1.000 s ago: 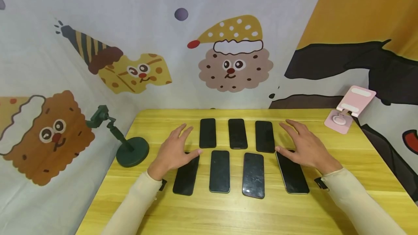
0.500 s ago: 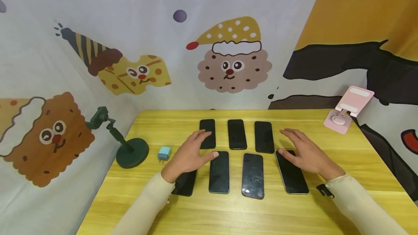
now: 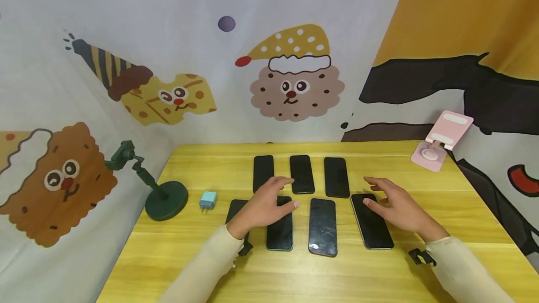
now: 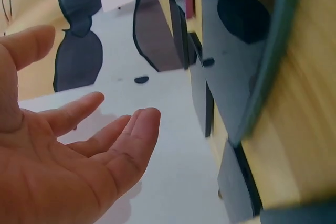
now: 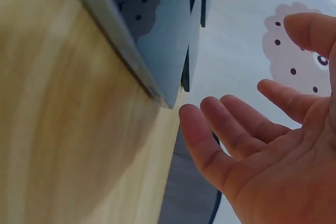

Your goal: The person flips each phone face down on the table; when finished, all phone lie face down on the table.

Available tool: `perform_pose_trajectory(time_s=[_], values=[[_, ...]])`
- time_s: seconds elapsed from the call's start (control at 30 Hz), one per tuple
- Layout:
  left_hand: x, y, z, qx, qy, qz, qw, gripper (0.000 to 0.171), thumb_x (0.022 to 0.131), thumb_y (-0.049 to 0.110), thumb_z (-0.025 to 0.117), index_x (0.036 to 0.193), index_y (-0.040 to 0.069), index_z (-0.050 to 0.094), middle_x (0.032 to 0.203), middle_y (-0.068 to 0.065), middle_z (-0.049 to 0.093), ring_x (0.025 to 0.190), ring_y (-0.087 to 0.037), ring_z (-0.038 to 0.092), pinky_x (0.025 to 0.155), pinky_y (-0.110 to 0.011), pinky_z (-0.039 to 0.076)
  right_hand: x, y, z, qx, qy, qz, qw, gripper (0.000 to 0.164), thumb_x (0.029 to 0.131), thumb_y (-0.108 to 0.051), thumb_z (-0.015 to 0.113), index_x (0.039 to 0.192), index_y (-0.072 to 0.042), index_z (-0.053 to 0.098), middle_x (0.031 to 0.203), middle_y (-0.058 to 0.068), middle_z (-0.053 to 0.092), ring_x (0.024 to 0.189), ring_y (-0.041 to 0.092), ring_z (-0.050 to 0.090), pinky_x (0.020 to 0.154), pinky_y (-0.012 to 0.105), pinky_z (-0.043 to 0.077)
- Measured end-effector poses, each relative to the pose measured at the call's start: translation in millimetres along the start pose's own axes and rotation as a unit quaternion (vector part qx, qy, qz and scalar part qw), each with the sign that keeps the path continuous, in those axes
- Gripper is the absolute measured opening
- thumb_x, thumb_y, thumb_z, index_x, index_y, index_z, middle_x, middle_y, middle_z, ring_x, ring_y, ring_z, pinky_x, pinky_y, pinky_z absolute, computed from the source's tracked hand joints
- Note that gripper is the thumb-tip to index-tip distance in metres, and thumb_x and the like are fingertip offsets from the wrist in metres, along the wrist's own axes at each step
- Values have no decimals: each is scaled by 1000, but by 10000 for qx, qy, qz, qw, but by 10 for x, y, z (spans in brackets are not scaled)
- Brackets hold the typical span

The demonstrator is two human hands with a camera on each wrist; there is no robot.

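Observation:
Several black-screened smartphones lie in two rows on the wooden table. My left hand [image 3: 266,204] hovers with loosely extended fingers over the second phone [image 3: 280,235] of the front row, partly covering it and the leftmost front phone [image 3: 236,207]. Its palm holds nothing in the left wrist view. Over the rightmost front phone [image 3: 374,228] is my right hand [image 3: 399,208], fingers spread and apart from the screen in the right wrist view. Between the hands lies another front phone [image 3: 323,227]. The back row has a left phone [image 3: 263,169], a middle phone [image 3: 302,174] and a right phone [image 3: 336,177].
A light-blue plug-in charger [image 3: 208,199] sits left of the phones. Beyond it stands a dark green phone stand [image 3: 166,202] with a round base. At the back right is a pink folding stand [image 3: 448,130]. A cartoon-printed curtain [image 3: 189,22] hangs behind the table [image 3: 286,277].
My left hand has moved right, from the leftmost front phone to above the second, uncovering the blue charger. The right hand stays over the rightmost phone. The view has shifted slightly.

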State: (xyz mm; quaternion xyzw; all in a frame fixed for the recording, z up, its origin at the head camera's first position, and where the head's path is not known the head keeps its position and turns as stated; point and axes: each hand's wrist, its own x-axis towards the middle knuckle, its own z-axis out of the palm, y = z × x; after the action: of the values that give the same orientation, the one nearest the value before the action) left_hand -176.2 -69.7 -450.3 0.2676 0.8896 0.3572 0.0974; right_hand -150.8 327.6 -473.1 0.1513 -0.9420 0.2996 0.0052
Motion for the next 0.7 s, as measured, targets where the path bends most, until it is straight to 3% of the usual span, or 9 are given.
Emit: perform_pose_trajectory(time_s=[0.2,0.47,0.53,0.7], values=[[38,99,183,-384,-42,2,9993,62,104,45,67,158,18,49,158,-9,50,127,-32,63,94,-37,59,-78,-3,19,663,-52,281,9974,64,106,-37,67,157,-5,46,154,25,53,131,47,59,98,65,56],[126,261,448,-1282,-285,-290,9909,65,105,43,67,160,16,44,158,-12,52,131,-27,61,97,-32,58,-150,-33,22,851,-100,476,9952,59,108,-35,64,157,-5,47,152,23,56,132,45,58,97,60,56],[156,288,506,-1461,-311,-350,9882,63,105,41,66,159,16,45,156,-13,53,131,-28,61,97,-32,58,-164,-18,31,843,-44,470,9953,58,108,-34,64,156,-5,48,150,22,58,132,44,59,95,54,57],[207,347,625,-1784,-352,-526,9819,62,105,40,68,157,13,48,153,-11,56,130,-27,62,97,-32,58,-227,32,66,883,84,538,9946,55,108,-34,65,152,-4,52,145,21,61,128,42,62,87,26,57]])
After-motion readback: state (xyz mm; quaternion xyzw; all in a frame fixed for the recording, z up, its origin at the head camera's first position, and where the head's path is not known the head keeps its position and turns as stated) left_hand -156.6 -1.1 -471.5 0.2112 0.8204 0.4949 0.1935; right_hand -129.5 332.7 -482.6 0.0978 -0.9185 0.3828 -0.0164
